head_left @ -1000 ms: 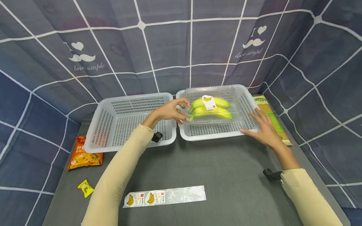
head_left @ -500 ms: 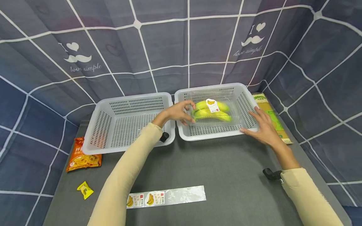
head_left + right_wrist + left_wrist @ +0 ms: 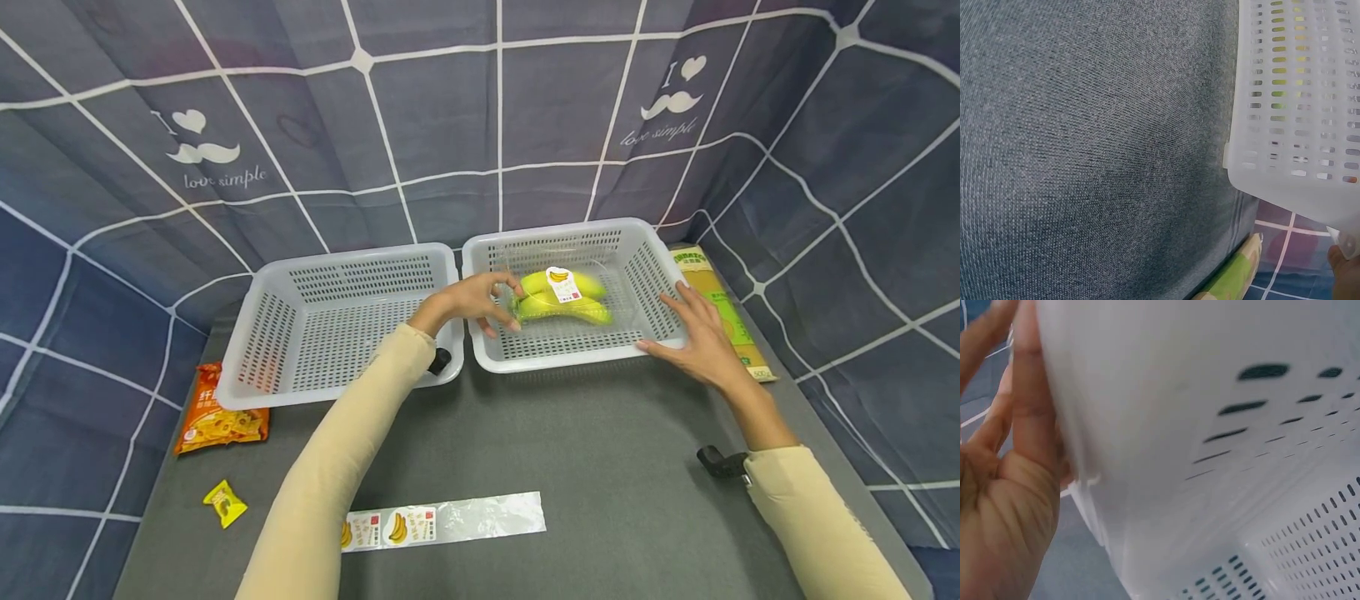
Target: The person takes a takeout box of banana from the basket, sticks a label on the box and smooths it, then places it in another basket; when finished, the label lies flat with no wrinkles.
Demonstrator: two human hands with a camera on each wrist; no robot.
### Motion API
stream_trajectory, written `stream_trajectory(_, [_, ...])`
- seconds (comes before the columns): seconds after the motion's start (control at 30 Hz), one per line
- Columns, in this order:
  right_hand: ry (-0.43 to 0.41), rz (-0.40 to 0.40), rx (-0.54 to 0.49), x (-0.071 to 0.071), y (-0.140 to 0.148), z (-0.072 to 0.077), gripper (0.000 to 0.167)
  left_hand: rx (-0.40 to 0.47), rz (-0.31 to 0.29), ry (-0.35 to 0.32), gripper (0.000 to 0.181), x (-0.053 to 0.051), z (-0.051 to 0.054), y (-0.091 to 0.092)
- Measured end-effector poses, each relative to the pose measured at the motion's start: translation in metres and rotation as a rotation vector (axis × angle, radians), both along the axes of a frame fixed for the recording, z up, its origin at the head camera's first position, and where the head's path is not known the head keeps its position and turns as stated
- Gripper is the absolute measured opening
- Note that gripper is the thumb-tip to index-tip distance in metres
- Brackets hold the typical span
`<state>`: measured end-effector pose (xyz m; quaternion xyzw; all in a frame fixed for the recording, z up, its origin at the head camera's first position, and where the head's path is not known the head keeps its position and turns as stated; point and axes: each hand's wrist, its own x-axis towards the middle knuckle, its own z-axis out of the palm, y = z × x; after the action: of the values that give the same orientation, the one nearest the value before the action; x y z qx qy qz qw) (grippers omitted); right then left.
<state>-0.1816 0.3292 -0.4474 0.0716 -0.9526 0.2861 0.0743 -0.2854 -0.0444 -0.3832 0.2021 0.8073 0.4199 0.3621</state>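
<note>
In the head view, my left hand (image 3: 480, 302) holds the left end of a clear plastic box (image 3: 622, 304) between thumb and fingers. Inside the box lie yellow-green bananas (image 3: 573, 311), and a white banana sticker (image 3: 564, 285) is on its lid. The box lies inside the right white plastic basket (image 3: 570, 360). My right hand (image 3: 701, 346) grips this basket's front right corner, with thumb at the front rim and fingers over the right rim. In the left wrist view, the left hand (image 3: 1013, 500) is beside a white basket wall; the box is out of sight there.
Another white basket (image 3: 341, 398) stands on the left. An orange snack bag (image 3: 225, 421) and a small yellow wrapped piece (image 3: 225, 503) lie near it. A strip of banana stickers (image 3: 491, 518) is at the front. A green-yellow package (image 3: 723, 321) lies right of the right basket.
My left hand has moved slightly right and down with the banana box, which has sunk from above the right basket into it. My right hand has stayed at the basket's corner.
</note>
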Motion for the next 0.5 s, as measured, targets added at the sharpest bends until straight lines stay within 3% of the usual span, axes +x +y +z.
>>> stream_trajectory(0.2, [0.012, 0.014, 0.011, 0.0001, -0.0004, 0.0016, 0.091, -0.012, -0.048, -0.052, 0.071, 0.0003, 0.0044, -0.0031])
stream_trajectory(0.5, [0.006, 0.001, 0.023, 0.0000, 0.0006, -0.0010, 0.088, -0.013, -0.046, -0.066, 0.072, 0.0029, 0.0038, -0.0012])
